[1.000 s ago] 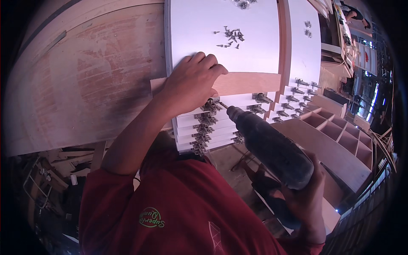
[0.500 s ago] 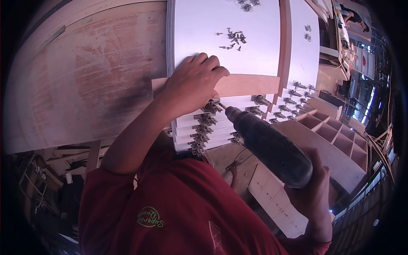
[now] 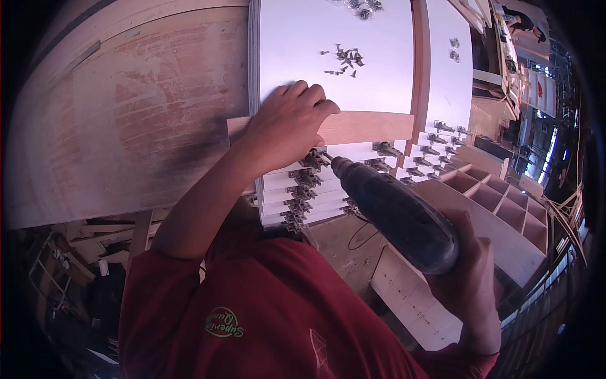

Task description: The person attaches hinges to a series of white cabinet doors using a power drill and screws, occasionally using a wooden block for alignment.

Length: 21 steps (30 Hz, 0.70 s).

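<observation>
My right hand (image 3: 468, 271) grips a dark cordless drill (image 3: 401, 215), its bit pointing up and left. The bit's tip meets a metal cabinet hinge (image 3: 314, 158) at the near edge of the top white panel (image 3: 293, 44). My left hand (image 3: 291, 123) lies over a wooden strip (image 3: 372, 128) that crosses the panel, with fingers bent over its far side and thumb beside the hinge. Another hinge (image 3: 386, 149) sits farther right on the same edge. Below, several stacked panels carry hinges (image 3: 300, 192) in stepped rows. Loose screws (image 3: 347, 58) lie in a pile beyond the strip.
A second panel stack with hinges (image 3: 435, 138) stands to the right. Bagged hardware (image 3: 364, 9) lies at the far edge. A worn wooden board (image 3: 139, 114) extends on the left. Lower right are a compartmented wooden frame (image 3: 499, 202) and a person (image 3: 524, 22) works in the background.
The drill and my right hand have shifted slightly, with the bit a little closer to the hinge. My left hand stays on the strip.
</observation>
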Available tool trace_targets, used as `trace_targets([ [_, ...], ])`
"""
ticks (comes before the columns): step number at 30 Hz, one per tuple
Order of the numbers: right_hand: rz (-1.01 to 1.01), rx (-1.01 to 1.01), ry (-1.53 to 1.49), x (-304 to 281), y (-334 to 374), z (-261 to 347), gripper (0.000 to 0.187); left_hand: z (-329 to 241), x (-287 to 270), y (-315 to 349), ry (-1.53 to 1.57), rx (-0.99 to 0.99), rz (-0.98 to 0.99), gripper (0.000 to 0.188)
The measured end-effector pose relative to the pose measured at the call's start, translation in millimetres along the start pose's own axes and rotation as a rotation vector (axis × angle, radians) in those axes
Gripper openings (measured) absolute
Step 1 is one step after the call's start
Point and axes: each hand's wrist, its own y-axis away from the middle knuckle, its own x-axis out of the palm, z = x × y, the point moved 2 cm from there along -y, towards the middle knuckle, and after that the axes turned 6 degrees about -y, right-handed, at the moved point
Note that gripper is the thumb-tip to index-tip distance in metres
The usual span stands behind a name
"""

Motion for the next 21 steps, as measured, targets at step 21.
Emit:
trace_targets([
  [21,-0.023,-0.227,0.204,-7.5,-25.5,-6.3,0.04,1.6,0.0,2.5,-0.033,0.002,-0.01,0.054],
])
